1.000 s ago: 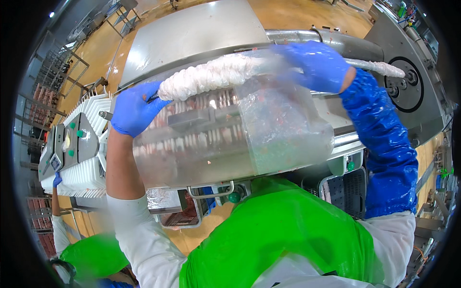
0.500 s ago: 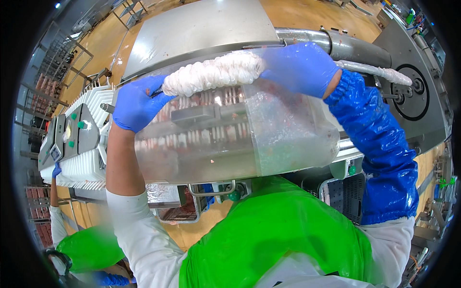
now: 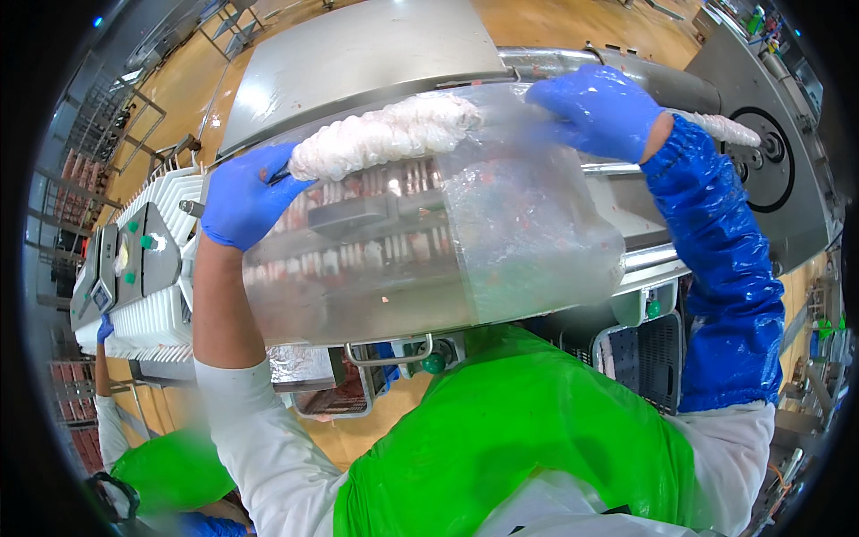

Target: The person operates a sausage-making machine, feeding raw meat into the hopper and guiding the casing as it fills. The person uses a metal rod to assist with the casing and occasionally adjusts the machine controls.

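My left hand (image 3: pixel 246 197), in a blue glove, is closed at the left end of a bunched, ruffled white casing (image 3: pixel 385 136). A small dark piece shows between its thumb and fingers. The casing lies aslant above a clear plastic cover, its right end higher. Farther right, apart from that end, my right hand (image 3: pixel 598 112) curls its gloved fingers over the line of a metal tube; what they grip is hidden and blurred. Just beyond my right wrist, another length of wrinkled white casing (image 3: pixel 729 130) sits near the round machine fitting (image 3: pixel 761 159).
Under the clear cover (image 3: pixel 385 300) run rows of pinkish-white pieces. A steel lid (image 3: pixel 358 54) and thick pipe (image 3: pixel 662 80) lie behind. White racks with a green-button panel (image 3: pixel 141 246) stand left, near another person in a green apron (image 3: pixel 170 465). Crates (image 3: pixel 640 358) sit below the machine.
My right hand has moved right, away from the casing's end, widening the gap. My left hand and the casing have shifted slightly left in the picture, along with the surroundings.
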Demonstrator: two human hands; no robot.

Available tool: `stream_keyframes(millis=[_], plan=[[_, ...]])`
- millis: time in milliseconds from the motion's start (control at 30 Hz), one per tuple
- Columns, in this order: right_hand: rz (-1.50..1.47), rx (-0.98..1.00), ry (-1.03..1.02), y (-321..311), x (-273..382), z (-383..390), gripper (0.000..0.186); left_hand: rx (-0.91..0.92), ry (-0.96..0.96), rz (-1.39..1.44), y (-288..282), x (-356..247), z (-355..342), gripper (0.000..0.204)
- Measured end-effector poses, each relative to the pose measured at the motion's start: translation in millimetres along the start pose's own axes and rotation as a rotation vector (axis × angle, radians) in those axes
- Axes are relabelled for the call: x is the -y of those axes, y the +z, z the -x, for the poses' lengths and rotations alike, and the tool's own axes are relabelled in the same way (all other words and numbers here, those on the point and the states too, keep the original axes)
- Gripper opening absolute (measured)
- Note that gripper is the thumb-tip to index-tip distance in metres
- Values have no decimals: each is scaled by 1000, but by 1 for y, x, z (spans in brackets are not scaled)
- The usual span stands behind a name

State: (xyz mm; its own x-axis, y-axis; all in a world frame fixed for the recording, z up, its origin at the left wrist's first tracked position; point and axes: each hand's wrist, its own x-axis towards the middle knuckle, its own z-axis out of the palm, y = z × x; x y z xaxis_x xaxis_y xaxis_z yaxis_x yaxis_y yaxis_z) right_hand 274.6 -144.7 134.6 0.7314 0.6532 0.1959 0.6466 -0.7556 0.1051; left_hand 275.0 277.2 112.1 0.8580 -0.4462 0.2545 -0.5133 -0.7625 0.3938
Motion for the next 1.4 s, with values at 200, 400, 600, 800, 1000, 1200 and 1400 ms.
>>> stream_keyframes(millis=[200,400,600,800,1000,1200,1400], plan=[[29,12,152,3,-59,65,33,8,-41,-22,-2,-4,0,40],[74,-156,39,15,-18,30,32,38,-98,-66,-3,-1,-1,39],[191,-146,96,20,-74,77,33,31,-99,-59,-4,-4,-1,38],[89,-294,158,16,-66,84,34,-5,-48,-109,0,-2,0,36],[170,-420,231,32,-75,95,24,-22,0,-116,1,-8,-4,32],[445,-402,323,44,-137,134,5,-111,124,-187,3,4,1,29],[290,-578,315,48,-160,165,18,-100,139,-179,5,8,-4,32]])
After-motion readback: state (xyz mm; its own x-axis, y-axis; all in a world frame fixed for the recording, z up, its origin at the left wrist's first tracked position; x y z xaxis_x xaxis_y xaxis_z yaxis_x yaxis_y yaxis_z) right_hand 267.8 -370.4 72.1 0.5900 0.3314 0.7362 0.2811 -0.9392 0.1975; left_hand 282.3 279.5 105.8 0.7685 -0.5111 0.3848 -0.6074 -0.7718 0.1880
